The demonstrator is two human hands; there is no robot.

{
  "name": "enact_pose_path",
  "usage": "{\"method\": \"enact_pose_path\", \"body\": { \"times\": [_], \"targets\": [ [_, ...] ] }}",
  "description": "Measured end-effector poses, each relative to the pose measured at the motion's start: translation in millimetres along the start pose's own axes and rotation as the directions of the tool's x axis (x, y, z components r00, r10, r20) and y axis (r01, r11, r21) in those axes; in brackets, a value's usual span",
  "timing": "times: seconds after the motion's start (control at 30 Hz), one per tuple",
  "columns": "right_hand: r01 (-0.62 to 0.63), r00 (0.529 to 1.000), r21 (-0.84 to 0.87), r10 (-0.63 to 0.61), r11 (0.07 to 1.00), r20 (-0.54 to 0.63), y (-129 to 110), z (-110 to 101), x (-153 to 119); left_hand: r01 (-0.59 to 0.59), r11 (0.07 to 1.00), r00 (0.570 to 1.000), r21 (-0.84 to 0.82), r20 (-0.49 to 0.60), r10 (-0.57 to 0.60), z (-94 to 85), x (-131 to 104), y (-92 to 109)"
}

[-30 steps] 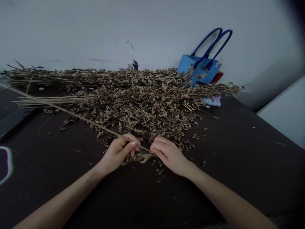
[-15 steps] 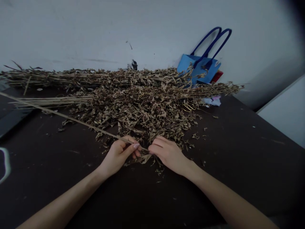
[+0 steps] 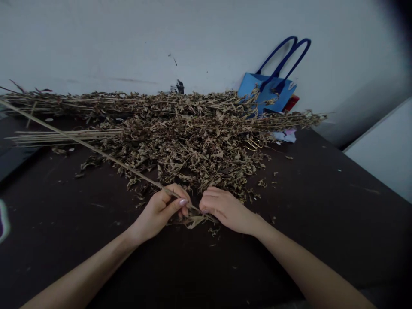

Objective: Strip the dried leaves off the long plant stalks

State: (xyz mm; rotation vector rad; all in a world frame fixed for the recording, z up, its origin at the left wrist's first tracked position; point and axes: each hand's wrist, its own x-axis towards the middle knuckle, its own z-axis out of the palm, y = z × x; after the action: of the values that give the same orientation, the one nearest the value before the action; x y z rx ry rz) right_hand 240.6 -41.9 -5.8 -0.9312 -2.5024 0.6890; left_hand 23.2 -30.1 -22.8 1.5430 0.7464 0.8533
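Note:
A long dry stem slants from the upper left down to the two hands near the middle of the dark table. My left hand pinches it between thumb and fingers. Just to the right, my right hand is closed on the stem's lower end, its fingertips partly hidden. A few curled dry leaves hang or lie beneath the hands. Behind them spreads a heap of crumpled dry leaves.
Bundles of dried stalks lie along the wall. A blue bag with dark blue handles leans at the back right, near gold-coloured wire loops. A flat dark object lies at the left.
The far left part of the stem has swung upward, so the stem slants more steeply. Both hands stay closed in nearly the same place.

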Motion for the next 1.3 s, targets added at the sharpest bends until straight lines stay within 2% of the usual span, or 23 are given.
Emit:
{"method": "enact_pose_path", "body": {
  "times": [0.17, 0.4, 0.57, 0.77, 0.9, 1.13, 1.3],
  "targets": [
    [-0.002, 0.999, 0.142, -0.004, 0.990, 0.036, -2, -5, 0, 0.000, 0.999, 0.998, -0.051, 0.055, 0.003, 0.0, 0, 1],
    [0.027, 0.998, 0.244, -0.039, 0.969, 0.043, -3, -4, 0, -0.001, 0.989, 0.995, -0.147, 0.102, 0.016, -0.2, 1, 4],
    [-0.029, 1.000, 0.228, 0.026, 0.973, 0.016, -3, -4, -1, 0.007, 0.994, 0.997, -0.114, 0.081, 0.002, -2.1, 2, 2],
    [-0.045, 0.995, 0.230, 0.023, 0.972, 0.097, -2, -15, -4, 0.037, 0.997, 0.998, -0.075, 0.056, -0.033, 1.6, 2, 3],
    [-0.063, 0.992, 0.156, 0.044, 0.986, 0.122, -1, -15, -5, 0.093, 0.995, 0.993, -0.039, 0.079, -0.089, 4.2, 1, 4],
    [-0.062, 0.997, 0.105, 0.057, 0.993, 0.041, 2, -6, -5, 0.079, 0.994, 0.996, -0.077, 0.045, -0.076, 4.8, 3, 8],
    [-0.145, 0.984, 0.130, 0.156, 0.981, -0.084, -2, 2, -3, 0.017, 0.993, 1.000, -0.115, 0.008, -0.016, 5.8, 3, 5]
  ]
}}
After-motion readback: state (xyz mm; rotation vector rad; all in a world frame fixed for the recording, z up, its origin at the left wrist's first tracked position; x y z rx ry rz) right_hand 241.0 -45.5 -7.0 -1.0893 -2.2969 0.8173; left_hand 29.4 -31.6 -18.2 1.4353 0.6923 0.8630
